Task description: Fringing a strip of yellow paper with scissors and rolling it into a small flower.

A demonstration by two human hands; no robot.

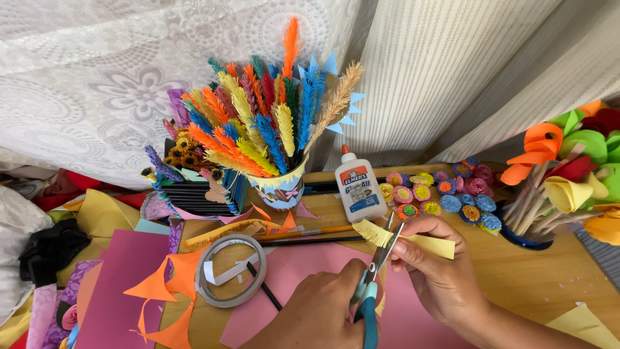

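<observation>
Wooden table [529,271] crowded w/ coloured paper, tape roll [230,270], glue bottle [359,186]; curtains behind. Little free room, only bare wood at right. Left hand [323,317] closed on scissors [373,287], right hand [439,262] pinching yellow paper strip [407,240] mid-table between blades. Wrists cut off at bottom edge.

Single head-worn camera, looking steeply down and forward, close above the cluttered wooden craft table [516,271], pale curtains [452,71] filling the far background
</observation>
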